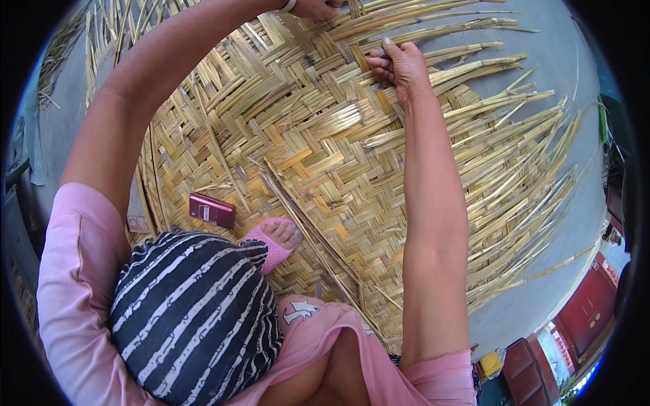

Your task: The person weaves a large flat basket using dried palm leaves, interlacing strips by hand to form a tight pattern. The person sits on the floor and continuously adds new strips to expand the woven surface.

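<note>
A large mat of split cane strips (318,155) in a zigzag weave lies spread out before me, its unwoven ends fanning out to the right. My left hand (317,7) is at the mat's far edge, partly cut off by the top of the head view. Its fingers are curled by the strips; what they hold cannot be made out. To its right and nearer, my right hand (401,68) has its thumb raised and fingers bent in a pinch above the weave. Something small and dark shows at those fingertips, too unclear to name.
A flat maroon case (212,211) rests on the mat, left of my foot in a pink slipper (276,245). Black-and-white striped cloth (196,318) covers my bent knee. Loose long strips (311,230) lie across the weave. Grey floor (562,61) borders it; red furniture (589,311) stands right.
</note>
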{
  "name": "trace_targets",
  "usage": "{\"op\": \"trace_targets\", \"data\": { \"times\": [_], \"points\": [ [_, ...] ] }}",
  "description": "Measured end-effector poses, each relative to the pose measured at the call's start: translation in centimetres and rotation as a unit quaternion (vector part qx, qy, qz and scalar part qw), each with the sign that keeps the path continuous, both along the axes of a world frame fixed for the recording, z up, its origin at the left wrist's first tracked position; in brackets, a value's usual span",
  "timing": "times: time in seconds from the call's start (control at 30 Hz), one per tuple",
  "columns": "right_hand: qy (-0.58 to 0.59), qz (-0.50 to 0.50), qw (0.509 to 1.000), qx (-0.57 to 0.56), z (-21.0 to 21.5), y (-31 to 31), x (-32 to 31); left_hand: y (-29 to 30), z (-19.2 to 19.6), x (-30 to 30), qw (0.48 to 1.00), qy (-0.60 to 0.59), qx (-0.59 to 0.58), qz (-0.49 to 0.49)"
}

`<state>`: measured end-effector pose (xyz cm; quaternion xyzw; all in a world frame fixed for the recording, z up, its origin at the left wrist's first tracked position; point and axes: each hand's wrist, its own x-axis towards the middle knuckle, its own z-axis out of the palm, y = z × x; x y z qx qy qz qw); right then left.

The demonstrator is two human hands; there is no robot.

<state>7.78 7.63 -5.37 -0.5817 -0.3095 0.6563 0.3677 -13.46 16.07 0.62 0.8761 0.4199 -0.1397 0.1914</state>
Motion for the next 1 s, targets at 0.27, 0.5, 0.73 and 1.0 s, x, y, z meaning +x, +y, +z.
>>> {"op": "trace_targets", "data": {
  "times": [0.27,0.5,0.73,1.0],
  "points": [
    [0.014,0.011,1.0,-0.01,-0.2,0.4,-0.3,-0.4,0.5,-0.2,1.0,0.017,0.009,0.012],
    [-0.029,-0.018,0.999,-0.03,-0.1,0.4,-1.8,-2.6,-0.1,0.0,0.988,0.055,0.143,-0.02],
    [-0.067,-0.082,0.994,0.004,-0.3,-0.4,-2.9,-7.9,-4.7,1.5,0.955,-0.233,0.123,0.133],
    [-0.272,-0.085,0.927,0.243,-1.0,-5.5,-2.5,-8.8,-5.8,2.3,0.958,-0.144,0.233,0.086]
  ]
}}
